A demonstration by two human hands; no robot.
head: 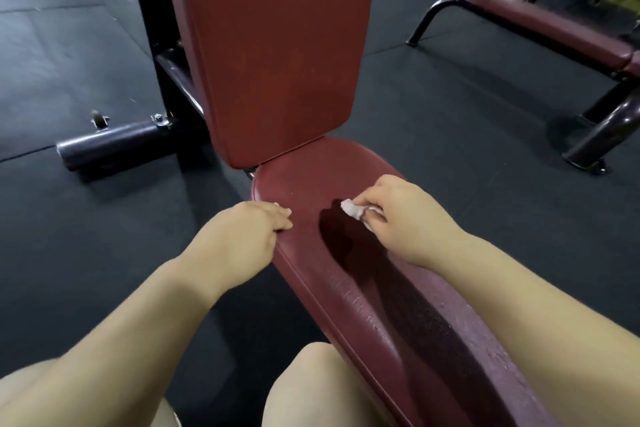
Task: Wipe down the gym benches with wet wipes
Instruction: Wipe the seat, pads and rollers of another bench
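My right hand (401,215) pinched a crumpled wet wipe (353,210) on the red bench seat (346,170). My left hand (249,229) gripped the seat's edge

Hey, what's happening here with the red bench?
A person is wiping the padded dark-red vinyl seat of a gym bench. The right hand pinches a crumpled white wet wipe against the seat, with a darker streak on the seat nearer the person. The left hand grips the seat's left edge; a bit of white shows by its fingers. The upright red backrest pad stands beyond.
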